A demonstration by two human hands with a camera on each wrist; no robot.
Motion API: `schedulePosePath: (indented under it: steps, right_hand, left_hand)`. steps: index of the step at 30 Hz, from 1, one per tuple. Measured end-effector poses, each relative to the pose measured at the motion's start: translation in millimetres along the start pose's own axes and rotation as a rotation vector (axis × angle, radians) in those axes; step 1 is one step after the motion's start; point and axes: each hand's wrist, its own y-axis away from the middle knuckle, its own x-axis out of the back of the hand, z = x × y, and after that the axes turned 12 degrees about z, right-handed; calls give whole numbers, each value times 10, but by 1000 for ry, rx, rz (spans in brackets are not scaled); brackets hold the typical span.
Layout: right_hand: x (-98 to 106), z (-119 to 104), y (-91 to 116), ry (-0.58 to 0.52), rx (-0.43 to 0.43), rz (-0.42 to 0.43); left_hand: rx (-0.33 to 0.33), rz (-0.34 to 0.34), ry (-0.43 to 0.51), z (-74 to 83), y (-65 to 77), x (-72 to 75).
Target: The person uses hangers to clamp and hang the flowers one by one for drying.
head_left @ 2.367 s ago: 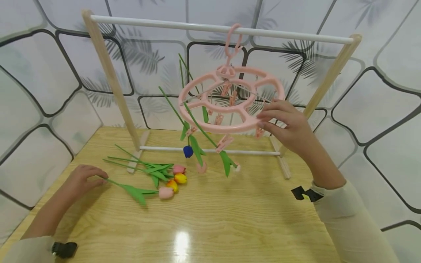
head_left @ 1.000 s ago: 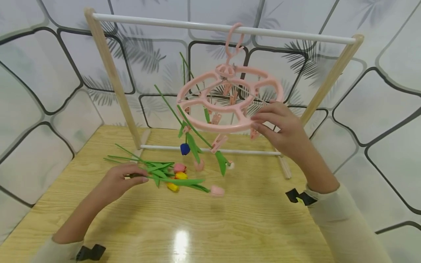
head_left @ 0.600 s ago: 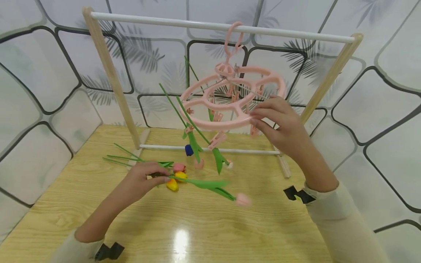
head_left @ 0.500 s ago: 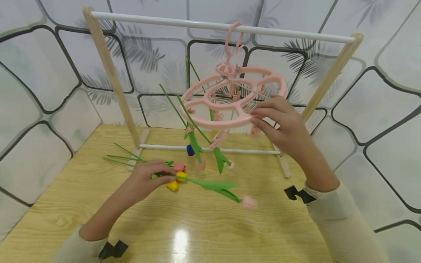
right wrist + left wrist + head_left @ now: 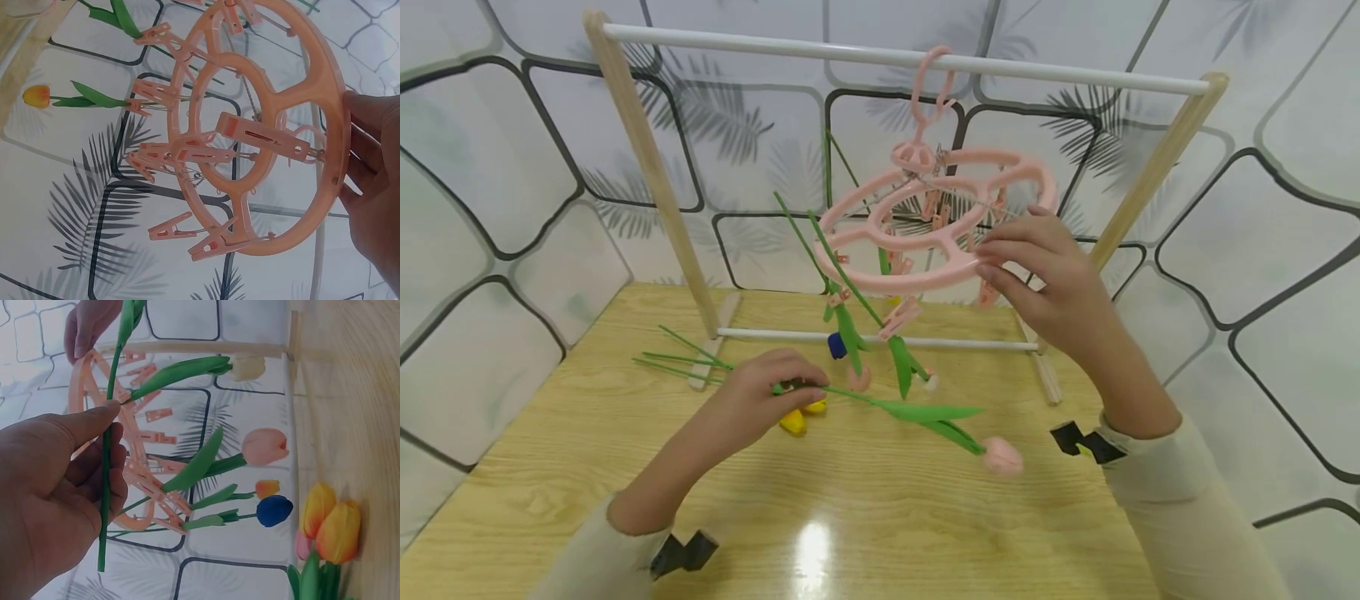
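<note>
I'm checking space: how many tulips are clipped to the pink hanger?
4: in the left wrist view, white tulip uppermost, pink tulip below it, then orange tulip, blue tulip lowest. Others may be hidden.

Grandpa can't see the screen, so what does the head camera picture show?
A person's left hand holds a pale pink tulip, while the right hand grips a round pink hanger hooked on a white rod. Clipped tulips hang blooms-down from the hanger; more flowers lie on the table.
</note>
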Motion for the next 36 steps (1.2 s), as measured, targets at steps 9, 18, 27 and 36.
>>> schedulePosePath:
  steps: [9,18,27,36]
  right_hand:
    - [231,-71,97,24,-149,129]
    - [311,-632,373,-50,-311,-32]
    - [78,-745,538,-17,-426,-99]
    - [-382,-876,637,-35,-599,-321]
  left_hand:
    - [-40,-15,14,112,-125,-102]
    - [-151,24,-21,159,-230,-268]
    - [-217,39,-64,301,-369,-362]
    - [-349,105,-183,398,-416,-409]
